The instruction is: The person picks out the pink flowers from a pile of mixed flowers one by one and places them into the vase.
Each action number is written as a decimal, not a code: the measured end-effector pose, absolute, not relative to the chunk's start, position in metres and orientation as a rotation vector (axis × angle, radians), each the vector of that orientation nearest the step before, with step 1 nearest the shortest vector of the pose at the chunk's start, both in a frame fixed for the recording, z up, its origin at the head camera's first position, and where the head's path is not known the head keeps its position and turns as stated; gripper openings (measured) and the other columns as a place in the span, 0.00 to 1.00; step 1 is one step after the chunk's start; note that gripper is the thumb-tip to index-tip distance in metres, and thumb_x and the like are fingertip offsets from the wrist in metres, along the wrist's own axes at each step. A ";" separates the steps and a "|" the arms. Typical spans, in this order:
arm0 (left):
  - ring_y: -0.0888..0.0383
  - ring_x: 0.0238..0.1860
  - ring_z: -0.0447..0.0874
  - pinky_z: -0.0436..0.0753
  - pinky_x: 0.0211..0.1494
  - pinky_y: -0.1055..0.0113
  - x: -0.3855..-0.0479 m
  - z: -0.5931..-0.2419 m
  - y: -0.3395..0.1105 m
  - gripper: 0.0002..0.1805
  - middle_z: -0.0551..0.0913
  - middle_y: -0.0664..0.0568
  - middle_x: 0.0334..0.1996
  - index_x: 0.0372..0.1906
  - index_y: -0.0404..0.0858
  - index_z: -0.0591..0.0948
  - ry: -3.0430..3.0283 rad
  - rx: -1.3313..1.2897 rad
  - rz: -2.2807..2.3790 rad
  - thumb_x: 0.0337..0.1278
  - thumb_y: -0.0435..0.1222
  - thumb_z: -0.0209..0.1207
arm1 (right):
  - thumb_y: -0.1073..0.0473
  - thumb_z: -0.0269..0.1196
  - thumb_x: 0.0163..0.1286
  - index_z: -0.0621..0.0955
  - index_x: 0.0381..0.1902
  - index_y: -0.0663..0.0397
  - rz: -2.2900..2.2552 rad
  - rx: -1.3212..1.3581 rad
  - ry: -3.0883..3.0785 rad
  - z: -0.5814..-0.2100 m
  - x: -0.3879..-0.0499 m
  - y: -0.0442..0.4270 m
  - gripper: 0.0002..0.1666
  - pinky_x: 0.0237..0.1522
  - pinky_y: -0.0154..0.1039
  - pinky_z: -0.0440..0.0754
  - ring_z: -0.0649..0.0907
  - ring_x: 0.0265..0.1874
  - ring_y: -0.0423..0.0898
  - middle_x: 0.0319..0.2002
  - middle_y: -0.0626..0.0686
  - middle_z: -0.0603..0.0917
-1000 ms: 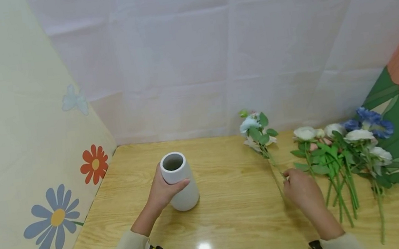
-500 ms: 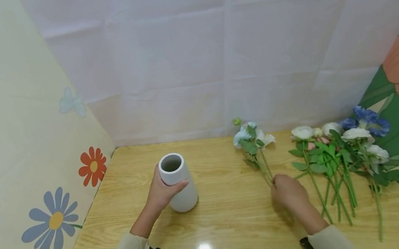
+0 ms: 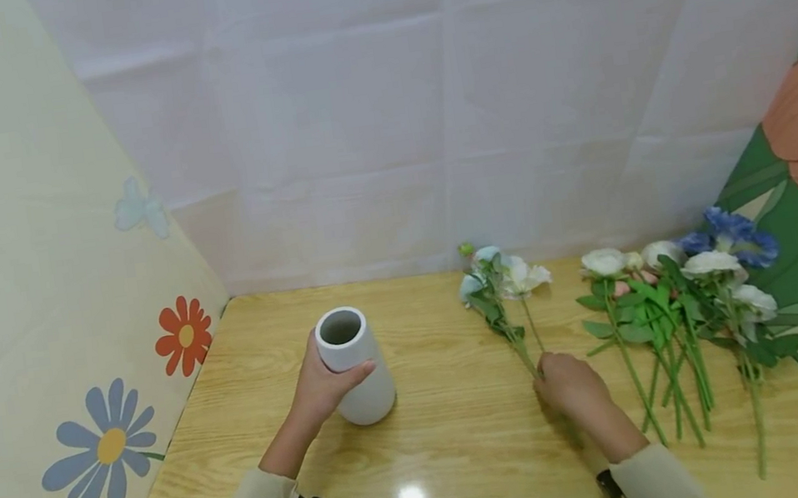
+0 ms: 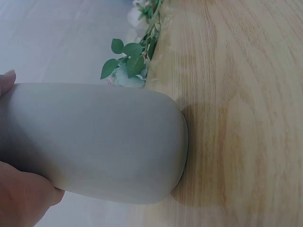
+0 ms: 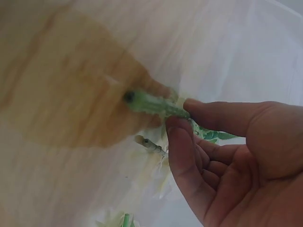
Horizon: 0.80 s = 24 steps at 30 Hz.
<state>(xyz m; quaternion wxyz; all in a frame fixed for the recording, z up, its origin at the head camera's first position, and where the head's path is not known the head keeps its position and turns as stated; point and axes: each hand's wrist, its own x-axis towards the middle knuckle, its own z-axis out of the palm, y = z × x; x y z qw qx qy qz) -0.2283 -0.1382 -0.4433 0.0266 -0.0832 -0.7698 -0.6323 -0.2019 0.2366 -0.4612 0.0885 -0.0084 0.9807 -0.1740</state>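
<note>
A white vase (image 3: 365, 380) stands upright on the wooden table, its round mouth facing up. My left hand (image 3: 322, 383) grips it round the upper left side, thumb across the front; the left wrist view shows the vase's lower body (image 4: 104, 142) resting on the wood. To the right, my right hand (image 3: 574, 387) pinches the green stem (image 5: 156, 105) of a pale blue artificial flower (image 3: 472, 286) between thumb and index finger. Its leafy head points away towards the back. Beside it lies a white flower (image 3: 521, 277), whose stem runs partly behind my right hand.
Several more artificial flowers lie in a bunch at the right, with white blooms (image 3: 711, 264), a blue bloom (image 3: 744, 237) and green stems (image 3: 679, 397). A pale cloth (image 3: 322, 124) hangs along the table's (image 3: 457, 460) back edge. Flower-printed panels flank both sides.
My right hand has moved left with the pale blue flower, whose head has swung left, apart from the white bloom. My left hand stays on the vase. The view has shifted slightly.
</note>
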 end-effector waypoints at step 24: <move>0.46 0.59 0.76 0.73 0.64 0.47 -0.228 -0.443 -0.139 0.49 0.75 0.45 0.61 0.72 0.41 0.61 -2.370 -0.264 -1.954 0.46 0.34 0.77 | 0.54 0.57 0.77 0.73 0.59 0.75 -0.519 0.137 2.898 -0.440 -0.195 0.277 0.27 0.40 0.56 0.82 0.84 0.41 0.63 0.52 0.72 0.81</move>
